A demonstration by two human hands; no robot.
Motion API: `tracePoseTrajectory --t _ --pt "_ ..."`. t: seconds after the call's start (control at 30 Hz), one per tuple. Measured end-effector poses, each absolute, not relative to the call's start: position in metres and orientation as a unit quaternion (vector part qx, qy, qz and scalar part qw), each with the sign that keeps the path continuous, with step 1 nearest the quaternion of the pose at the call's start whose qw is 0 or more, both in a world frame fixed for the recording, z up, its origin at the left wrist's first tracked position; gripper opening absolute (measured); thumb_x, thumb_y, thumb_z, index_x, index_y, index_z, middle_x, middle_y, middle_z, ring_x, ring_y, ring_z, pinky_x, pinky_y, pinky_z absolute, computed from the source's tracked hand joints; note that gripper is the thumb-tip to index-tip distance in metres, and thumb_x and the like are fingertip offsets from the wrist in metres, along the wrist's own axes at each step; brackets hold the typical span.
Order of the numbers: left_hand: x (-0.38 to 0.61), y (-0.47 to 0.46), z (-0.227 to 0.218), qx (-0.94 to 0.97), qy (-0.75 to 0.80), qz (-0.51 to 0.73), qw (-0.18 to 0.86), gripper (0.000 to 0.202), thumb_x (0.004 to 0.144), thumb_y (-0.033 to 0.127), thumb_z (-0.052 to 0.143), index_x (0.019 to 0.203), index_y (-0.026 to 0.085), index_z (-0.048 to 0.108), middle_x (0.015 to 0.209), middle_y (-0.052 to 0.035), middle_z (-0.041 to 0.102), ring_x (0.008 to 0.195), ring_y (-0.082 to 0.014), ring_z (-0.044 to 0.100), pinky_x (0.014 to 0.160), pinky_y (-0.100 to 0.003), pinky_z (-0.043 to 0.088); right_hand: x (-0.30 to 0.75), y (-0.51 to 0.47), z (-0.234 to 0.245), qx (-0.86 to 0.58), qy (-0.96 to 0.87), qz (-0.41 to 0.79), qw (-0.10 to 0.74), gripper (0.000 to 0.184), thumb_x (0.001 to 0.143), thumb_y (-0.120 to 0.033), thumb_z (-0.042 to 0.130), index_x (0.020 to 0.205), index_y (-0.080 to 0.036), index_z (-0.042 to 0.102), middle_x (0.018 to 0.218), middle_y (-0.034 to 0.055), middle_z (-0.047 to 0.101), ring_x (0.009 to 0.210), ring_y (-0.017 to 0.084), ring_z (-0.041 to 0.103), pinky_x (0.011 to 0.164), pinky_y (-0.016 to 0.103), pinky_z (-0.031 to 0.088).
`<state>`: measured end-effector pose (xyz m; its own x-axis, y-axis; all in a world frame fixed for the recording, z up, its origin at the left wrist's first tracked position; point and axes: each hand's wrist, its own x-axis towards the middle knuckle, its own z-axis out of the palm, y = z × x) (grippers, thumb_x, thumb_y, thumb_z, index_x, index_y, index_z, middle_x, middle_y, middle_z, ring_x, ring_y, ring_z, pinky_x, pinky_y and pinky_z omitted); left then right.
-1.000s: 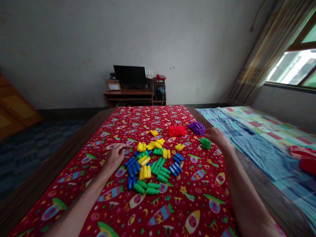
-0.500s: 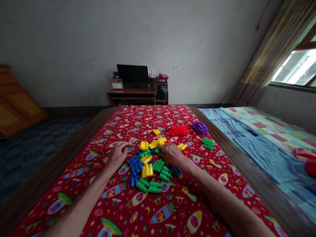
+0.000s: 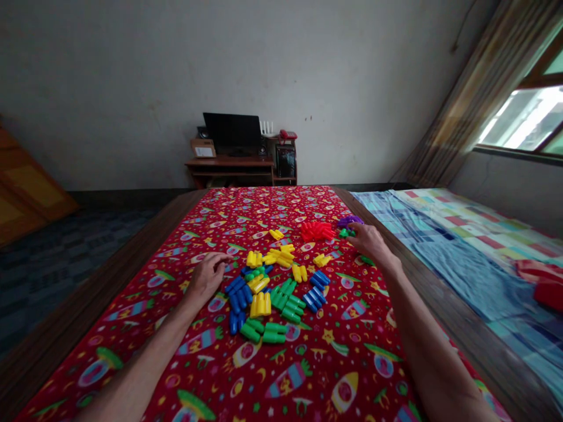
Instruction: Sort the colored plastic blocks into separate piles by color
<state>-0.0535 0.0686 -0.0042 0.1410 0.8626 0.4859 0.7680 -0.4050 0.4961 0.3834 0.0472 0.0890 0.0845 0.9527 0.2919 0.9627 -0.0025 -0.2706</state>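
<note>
My right hand [image 3: 370,241] is at the far right of the pieces, its fingers closed on a green plastic building block [image 3: 346,232]. That block is just in front of the purple blocks [image 3: 349,221], and another green block [image 3: 366,259] shows partly below the hand. My left hand [image 3: 208,274] rests on the cloth left of the mixed pile, holding nothing, with thumb and forefinger apart. Beside it are blue blocks [image 3: 238,295], yellow blocks [image 3: 261,305] and green blocks [image 3: 288,302]. Red blocks [image 3: 316,231] lie grouped left of the purple ones.
A red patterned cloth [image 3: 281,387] covers the wooden table [image 3: 165,225]. Across the room a desk [image 3: 233,160] bears a monitor [image 3: 233,132]. To the right is a bed [image 3: 422,234] below a curtain [image 3: 457,99]; a wooden cabinet [image 3: 30,176] stands at left.
My right hand has moved from the middle of the pile to the far right with a green block, uncovering yellow and blue blocks. My left hand has stayed in place.
</note>
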Motion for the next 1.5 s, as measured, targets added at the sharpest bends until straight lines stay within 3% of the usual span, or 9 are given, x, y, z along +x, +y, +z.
tracePoseTrajectory --t 0.23,0.47,0.53,0.63,0.77,1.0,1.17,1.3,1.5 --pt "-0.053 0.070 -0.003 0.751 0.540 0.375 0.058 0.025 0.078 0.025 0.043 0.084 0.021 0.067 0.087 -0.0047 0.067 0.085 -0.0214 0.063 0.084 -0.036 0.054 0.450 0.045 0.076 -0.670 -0.728 0.081 0.125 0.048 0.070 -0.012 0.066 0.118 -0.016 0.069 0.106 0.0103 0.073 0.094 0.025 0.069 0.082 0.031 0.052" --pt "-0.053 0.070 -0.005 0.749 0.542 0.377 0.052 0.024 0.078 0.027 0.043 0.083 0.021 0.066 0.087 -0.0054 0.068 0.086 -0.0219 0.064 0.084 -0.036 0.054 0.400 0.041 0.093 -0.646 -0.719 0.019 0.255 0.034 0.086 -0.022 0.055 0.115 -0.014 0.070 0.098 0.0122 0.075 0.087 0.023 0.069 0.077 0.030 0.051" --pt "-0.053 0.070 -0.005 0.751 0.542 0.373 0.051 0.025 0.079 0.027 0.043 0.083 0.020 0.066 0.088 -0.0060 0.068 0.088 -0.0224 0.064 0.085 -0.037 0.053 0.357 0.033 0.094 -0.582 -0.757 0.052 0.293 0.029 0.089 -0.021 0.051 0.109 -0.016 0.071 0.092 0.0092 0.075 0.081 0.020 0.069 0.073 0.028 0.051" --pt "-0.054 0.070 -0.005 0.756 0.542 0.365 0.051 0.025 0.079 0.026 0.043 0.085 0.020 0.067 0.089 -0.0056 0.068 0.090 -0.0225 0.063 0.088 -0.038 0.053 0.291 0.013 0.087 -0.397 -0.861 0.185 0.258 0.027 0.092 -0.021 0.051 0.112 -0.017 0.069 0.096 0.0062 0.074 0.080 0.015 0.068 0.071 0.023 0.051" --pt "-0.052 0.067 -0.003 0.753 0.544 0.368 0.051 0.026 0.079 0.025 0.043 0.086 0.020 0.067 0.091 -0.0057 0.068 0.089 -0.0222 0.063 0.087 -0.037 0.053 0.238 -0.015 0.067 -0.248 -0.939 0.185 0.150 0.032 0.090 -0.023 0.058 0.122 -0.018 0.062 0.113 0.0106 0.069 0.104 0.019 0.063 0.089 0.029 0.049" --pt "-0.048 0.064 0.001 0.750 0.541 0.377 0.059 0.026 0.079 0.022 0.042 0.084 0.019 0.067 0.087 -0.0049 0.067 0.084 -0.0199 0.063 0.083 -0.035 0.053 0.247 -0.017 0.043 -0.340 -0.930 0.080 0.114 0.050 0.085 -0.035 0.066 0.131 -0.016 0.056 0.125 0.0161 0.061 0.119 0.028 0.055 0.100 0.041 0.044" --pt "-0.048 0.063 0.000 0.754 0.531 0.381 0.057 0.026 0.079 0.023 0.042 0.084 0.018 0.067 0.087 -0.0063 0.068 0.084 -0.0207 0.064 0.082 -0.036 0.054 0.243 -0.011 0.049 -0.366 -0.901 0.191 0.132 0.047 0.081 -0.037 0.071 0.122 -0.015 0.062 0.105 0.0124 0.070 0.097 0.024 0.065 0.084 0.033 0.050" --pt "-0.043 0.059 0.007 0.742 0.528 0.408 0.069 0.027 0.080 0.024 0.041 0.085 0.018 0.066 0.089 -0.0062 0.068 0.080 -0.0191 0.065 0.078 -0.033 0.055 0.240 0.000 0.053 -0.385 -0.858 0.268 0.210 0.031 0.084 -0.029 0.067 0.113 -0.018 0.066 0.099 0.0054 0.072 0.089 0.019 0.066 0.076 0.027 0.048" --pt "0.003 0.024 0.047 0.783 0.450 0.421 0.083 0.031 0.094 0.035 0.040 0.101 0.018 0.065 0.102 -0.0076 0.069 0.096 -0.0205 0.065 0.086 -0.032 0.052 0.241 0.006 0.046 -0.377 -0.826 0.277 0.313 0.051 0.077 -0.016 0.068 0.126 -0.020 0.056 0.105 0.0066 0.070 0.090 0.019 0.065 0.076 0.029 0.049"
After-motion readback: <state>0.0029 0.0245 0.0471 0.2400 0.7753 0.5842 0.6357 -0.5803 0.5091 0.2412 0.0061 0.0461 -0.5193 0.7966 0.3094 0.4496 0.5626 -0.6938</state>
